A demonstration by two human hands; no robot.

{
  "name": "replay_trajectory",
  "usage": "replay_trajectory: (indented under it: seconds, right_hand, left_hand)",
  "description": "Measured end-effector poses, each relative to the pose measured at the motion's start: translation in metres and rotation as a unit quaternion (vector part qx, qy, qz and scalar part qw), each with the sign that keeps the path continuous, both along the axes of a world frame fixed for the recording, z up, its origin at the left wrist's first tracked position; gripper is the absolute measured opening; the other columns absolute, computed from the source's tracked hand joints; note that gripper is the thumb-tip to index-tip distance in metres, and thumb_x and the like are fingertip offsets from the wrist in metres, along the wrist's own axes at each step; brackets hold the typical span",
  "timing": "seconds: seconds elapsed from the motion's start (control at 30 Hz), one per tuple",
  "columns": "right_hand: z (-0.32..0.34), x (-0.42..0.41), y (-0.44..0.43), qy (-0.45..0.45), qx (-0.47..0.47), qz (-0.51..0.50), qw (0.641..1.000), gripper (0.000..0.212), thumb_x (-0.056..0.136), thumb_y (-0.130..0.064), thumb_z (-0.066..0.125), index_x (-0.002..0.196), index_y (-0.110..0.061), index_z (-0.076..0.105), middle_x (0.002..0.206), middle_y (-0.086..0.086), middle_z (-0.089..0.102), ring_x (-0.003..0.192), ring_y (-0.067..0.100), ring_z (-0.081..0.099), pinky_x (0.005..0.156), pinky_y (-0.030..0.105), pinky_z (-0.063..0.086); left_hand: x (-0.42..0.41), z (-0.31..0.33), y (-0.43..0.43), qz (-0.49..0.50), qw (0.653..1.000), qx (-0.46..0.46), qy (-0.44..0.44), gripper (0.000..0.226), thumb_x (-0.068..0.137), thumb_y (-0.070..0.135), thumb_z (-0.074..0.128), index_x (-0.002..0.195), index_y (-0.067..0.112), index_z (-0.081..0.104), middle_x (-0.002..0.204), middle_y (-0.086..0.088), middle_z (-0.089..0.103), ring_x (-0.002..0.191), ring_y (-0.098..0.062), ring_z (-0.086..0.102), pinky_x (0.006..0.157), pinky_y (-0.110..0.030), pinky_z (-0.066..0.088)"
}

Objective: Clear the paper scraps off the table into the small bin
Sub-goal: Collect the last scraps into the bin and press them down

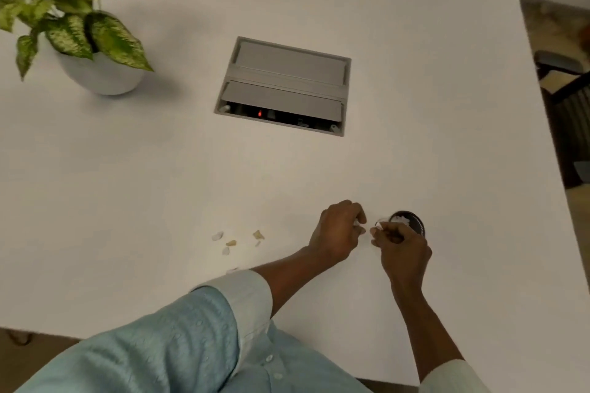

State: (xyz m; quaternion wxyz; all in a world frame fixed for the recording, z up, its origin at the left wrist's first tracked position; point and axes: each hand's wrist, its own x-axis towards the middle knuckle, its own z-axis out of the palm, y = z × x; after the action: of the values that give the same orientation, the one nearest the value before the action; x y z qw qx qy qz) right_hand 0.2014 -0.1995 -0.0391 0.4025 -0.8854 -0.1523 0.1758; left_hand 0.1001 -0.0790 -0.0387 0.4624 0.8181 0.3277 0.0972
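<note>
Light-blue sleeve (159,344) nearest. Loose white and tan paper scraps (236,242) on white worktop (127,185), left of left hand (338,230), grip curled round white scrap (357,224). Right hand (403,249) grip pinches second scrap (376,227) just beside small round black bin (416,223), scraps inside. Farther: grey cable hatch (282,86), potted plant (79,25).

Tabletop (127,185) wide open between hatch (284,86), far centre, and scraps (236,242), near. Potted plant (95,41) blocks far left. Small bin (417,223) near right, hemmed by left hand (338,230) and right hand (404,249); its far side free.
</note>
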Motion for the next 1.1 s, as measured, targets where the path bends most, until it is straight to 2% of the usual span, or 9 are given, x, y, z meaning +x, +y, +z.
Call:
replay_trajectory:
  seconds: [0.03, 0.17, 0.27, 0.4, 0.6, 0.73, 0.87, 0.97, 1.1]
  right_hand:
    - [0.004, 0.008, -0.004, -0.015, -0.004, -0.014, 1.0, 0.009, 0.083, -0.02, 0.083, 0.084, -0.025, 0.076, 0.068, -0.02, 0.072, 0.067, -0.004, 0.07, 0.078, 0.019, 0.057]
    - [0.015, 0.039, -0.016, -0.04, -0.033, -0.048, 0.997, 0.012, 0.082, -0.021, 0.083, 0.092, -0.016, 0.079, 0.085, 0.001, 0.077, 0.081, 0.018, 0.072, 0.082, 0.038, 0.06]
    - [0.022, 0.06, -0.022, -0.053, -0.09, -0.039, 0.994, 0.011, 0.082, -0.015, 0.08, 0.093, -0.014, 0.079, 0.089, 0.005, 0.078, 0.084, 0.024, 0.072, 0.081, 0.042, 0.06]
    - [0.022, 0.076, -0.026, -0.062, -0.125, -0.019, 0.99, 0.018, 0.083, -0.008, 0.069, 0.095, -0.015, 0.08, 0.089, 0.004, 0.079, 0.086, 0.025, 0.073, 0.079, 0.036, 0.059]
    - [0.011, 0.083, -0.027, -0.088, -0.177, 0.023, 0.98, 0.023, 0.092, -0.006, 0.058, 0.101, -0.011, 0.079, 0.098, 0.008, 0.078, 0.091, 0.029, 0.071, 0.073, 0.028, 0.047]
    - [0.01, 0.078, -0.023, -0.119, -0.166, 0.028, 0.979, 0.028, 0.093, -0.004, 0.054, 0.105, -0.013, 0.078, 0.104, 0.009, 0.075, 0.095, 0.03, 0.069, 0.079, 0.032, 0.05]
    - [0.014, 0.056, -0.005, -0.157, -0.083, 0.051, 0.983, 0.021, 0.091, -0.004, 0.062, 0.101, -0.013, 0.077, 0.1, 0.006, 0.074, 0.088, 0.024, 0.071, 0.079, 0.028, 0.051]
    - [0.01, 0.028, 0.014, -0.163, -0.033, 0.128, 0.978, 0.02, 0.089, -0.002, 0.064, 0.098, -0.015, 0.077, 0.095, 0.002, 0.074, 0.083, 0.02, 0.07, 0.078, 0.032, 0.055]
    - [-0.008, -0.015, 0.035, -0.102, -0.032, 0.241, 0.965, 0.017, 0.09, -0.007, 0.065, 0.098, -0.018, 0.076, 0.094, -0.002, 0.07, 0.081, 0.016, 0.067, 0.074, 0.041, 0.058]
  left_hand:
    - [0.011, 0.004, -0.004, -0.01, 1.0, 0.002, -0.001, 0.01, 0.09, 0.007, 0.074, 0.097, 0.01, 0.07, 0.096, -0.006, 0.071, 0.085, -0.021, 0.066, 0.075, -0.031, 0.049]
    - [0.05, 0.01, -0.013, -0.065, 0.997, 0.022, 0.03, 0.01, 0.09, 0.007, 0.07, 0.1, 0.01, 0.071, 0.101, -0.008, 0.072, 0.092, -0.025, 0.067, 0.083, -0.039, 0.053]
    - [0.076, 0.012, -0.019, -0.099, 0.992, 0.046, 0.063, 0.016, 0.089, 0.004, 0.066, 0.103, 0.011, 0.071, 0.105, -0.009, 0.072, 0.097, -0.027, 0.066, 0.084, -0.038, 0.052]
    - [0.1, 0.014, -0.029, -0.139, 0.984, 0.069, 0.081, 0.017, 0.086, 0.003, 0.066, 0.102, 0.008, 0.067, 0.102, -0.011, 0.069, 0.093, -0.03, 0.065, 0.079, -0.042, 0.054]
    - [0.105, 0.009, -0.034, -0.167, 0.982, 0.072, 0.057, 0.018, 0.086, 0.012, 0.067, 0.102, 0.007, 0.062, 0.099, -0.01, 0.066, 0.09, -0.029, 0.059, 0.077, -0.043, 0.052]
    - [0.092, 0.008, -0.029, -0.129, 0.988, 0.085, 0.02, 0.014, 0.092, 0.013, 0.062, 0.105, 0.008, 0.065, 0.102, -0.008, 0.067, 0.097, -0.026, 0.059, 0.079, -0.041, 0.05]
    - [0.056, 0.0, -0.012, -0.054, 0.995, 0.084, 0.019, 0.01, 0.097, 0.022, 0.065, 0.102, 0.013, 0.067, 0.102, -0.001, 0.069, 0.098, -0.02, 0.059, 0.081, -0.04, 0.053]
    - [0.009, -0.017, 0.006, 0.008, 0.995, 0.076, 0.067, 0.013, 0.098, 0.03, 0.065, 0.096, 0.017, 0.066, 0.099, 0.003, 0.068, 0.096, -0.019, 0.059, 0.081, -0.04, 0.053]
    - [-0.075, -0.044, 0.029, 0.093, 0.978, 0.066, 0.173, 0.013, 0.097, 0.032, 0.063, 0.095, 0.019, 0.065, 0.101, 0.004, 0.067, 0.102, -0.021, 0.06, 0.081, -0.039, 0.052]
